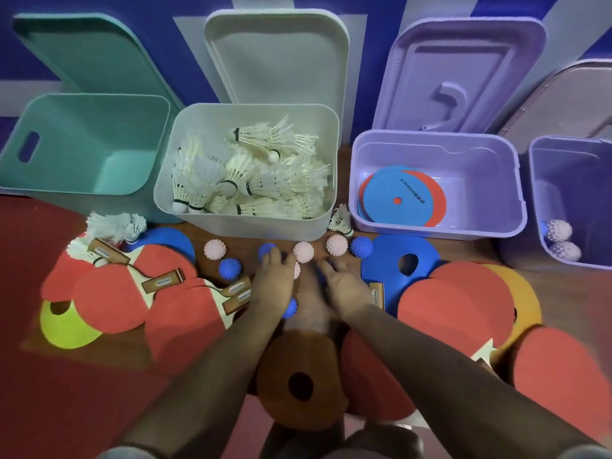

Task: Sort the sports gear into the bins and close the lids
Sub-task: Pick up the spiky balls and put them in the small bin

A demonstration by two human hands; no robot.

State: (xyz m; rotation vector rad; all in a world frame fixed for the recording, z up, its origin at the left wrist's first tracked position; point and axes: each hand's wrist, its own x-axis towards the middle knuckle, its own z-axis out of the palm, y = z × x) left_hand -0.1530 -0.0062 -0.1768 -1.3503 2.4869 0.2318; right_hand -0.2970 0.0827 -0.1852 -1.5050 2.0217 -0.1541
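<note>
Spiky balls lie on the floor in front of the bins: pink ones point(215, 249) point(303, 251) point(337, 245) and blue ones point(230, 268) point(361, 246). My left hand point(273, 281) reaches forward, its fingers curled over a blue spiky ball point(265, 250); another pink ball point(297, 270) peeks out by its thumb. My right hand point(344, 283) lies beside it with fingers spread, holding nothing. Of the four open bins, the far-right bin point(569, 180) holds spiky balls point(559, 230), the lilac bin point(437, 137) flat discs point(397, 197), and the white bin point(245, 223) shuttlecocks. The teal bin point(86, 104) is empty.
All four lids lean against the wall behind their bins. Red paddles point(109, 299) point(453, 306) lie left and right of my arms. Cones sit among them: yellow point(66, 326), blue point(384, 270), brown point(298, 359). Loose shuttlecocks point(116, 226) point(341, 221) rest near the white bin.
</note>
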